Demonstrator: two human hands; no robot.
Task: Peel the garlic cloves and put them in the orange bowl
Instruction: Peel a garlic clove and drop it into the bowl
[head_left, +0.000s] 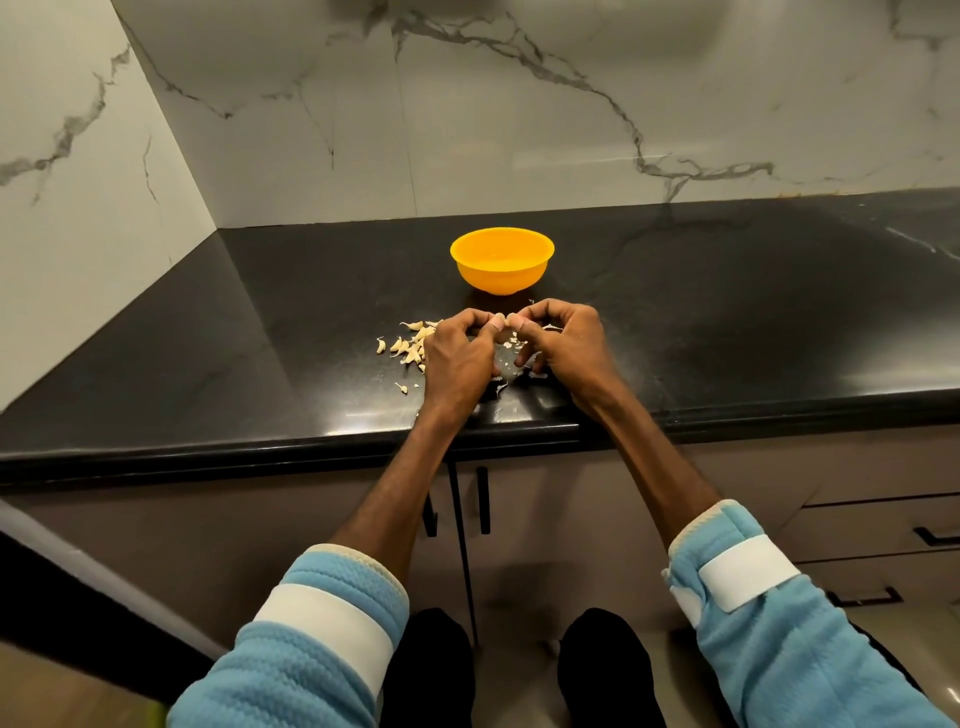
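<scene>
An orange bowl (501, 260) stands on the black counter, just beyond my hands. My left hand (457, 358) and my right hand (561, 345) meet fingertip to fingertip over the counter and pinch one small garlic clove (506, 323) between them; most of the clove is hidden by my fingers. A pile of pale unpeeled garlic cloves (408, 345) lies to the left of my left hand. Bits of peel (511, 344) lie under and between my hands. I cannot see into the bowl.
The black counter (727, 322) runs left and right, with marble walls behind and to the left. Its front edge lies just under my wrists. Cabinet doors with black handles (483, 499) are below.
</scene>
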